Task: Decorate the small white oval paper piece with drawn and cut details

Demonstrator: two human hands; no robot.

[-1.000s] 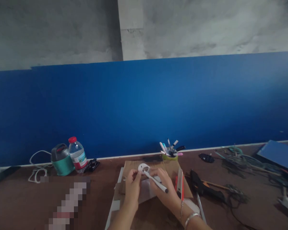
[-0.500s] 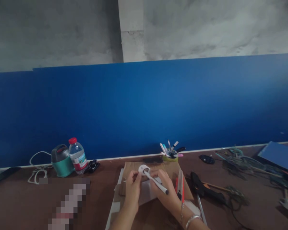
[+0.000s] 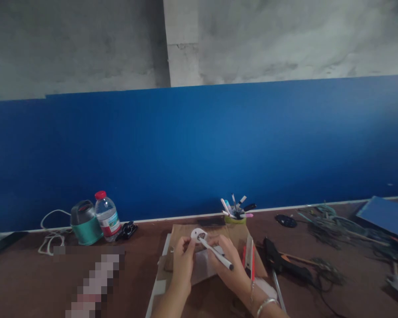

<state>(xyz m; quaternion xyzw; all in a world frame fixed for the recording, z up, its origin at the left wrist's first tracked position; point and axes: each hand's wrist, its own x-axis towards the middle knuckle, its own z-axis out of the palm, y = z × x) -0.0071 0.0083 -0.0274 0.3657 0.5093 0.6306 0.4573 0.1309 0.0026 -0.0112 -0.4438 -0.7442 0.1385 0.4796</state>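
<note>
Between thumb and fingers, my left hand (image 3: 183, 265) pinches a small white rounded piece (image 3: 197, 232) with dark marks on its face. My right hand (image 3: 228, 264) grips a white pen (image 3: 220, 256) with a dark end, its tip touching or very near the dark marks. Both hands are above a brown cardboard sheet (image 3: 182, 230) and a pale paper (image 3: 202, 267). A red and silver cutter (image 3: 249, 258) lies just right of my right hand.
Behind the cardboard stands a cup of pens (image 3: 235, 218). A black glue gun (image 3: 285, 265) and tangled wires (image 3: 338, 225) lie right. At left are a red-capped bottle (image 3: 108, 218), a teal container (image 3: 87, 229) and a white cable (image 3: 53, 238). A blue panel (image 3: 199, 150) rises behind.
</note>
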